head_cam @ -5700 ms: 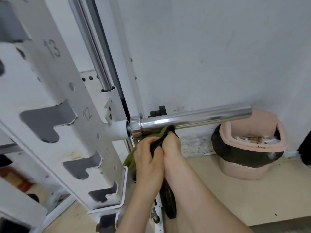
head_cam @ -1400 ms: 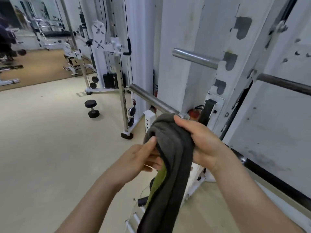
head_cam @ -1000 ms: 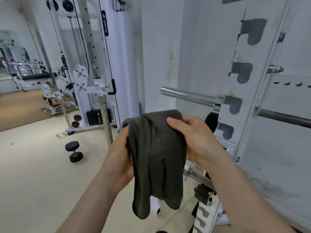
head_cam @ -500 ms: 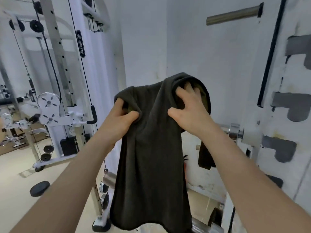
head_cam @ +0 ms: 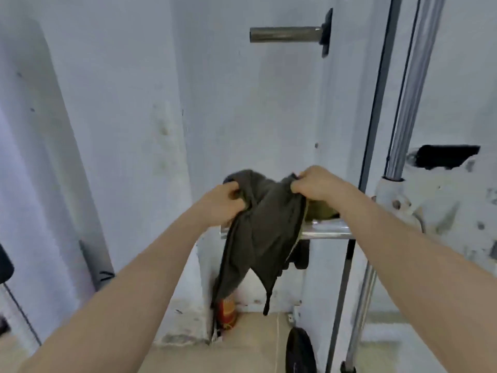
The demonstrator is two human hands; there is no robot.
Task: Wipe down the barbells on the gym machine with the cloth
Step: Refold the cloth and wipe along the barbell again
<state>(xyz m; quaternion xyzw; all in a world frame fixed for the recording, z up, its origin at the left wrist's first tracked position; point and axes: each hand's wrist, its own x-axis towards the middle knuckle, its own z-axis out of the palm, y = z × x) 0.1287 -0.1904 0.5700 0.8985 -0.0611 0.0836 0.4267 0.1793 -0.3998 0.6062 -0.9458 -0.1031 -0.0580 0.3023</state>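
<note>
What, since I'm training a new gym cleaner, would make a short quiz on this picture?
1. True or false: the left hand hangs idle while the right hand alone grips the cloth.
2. Which bar does the cloth hang across? A the chrome barbell at hand level; B the short peg high on the wall; C the upright guide rod.
3. What colour is the cloth's other face, showing under the right hand?
Key: 1 false, both hands grip it; 2 A; 3 olive green.
</note>
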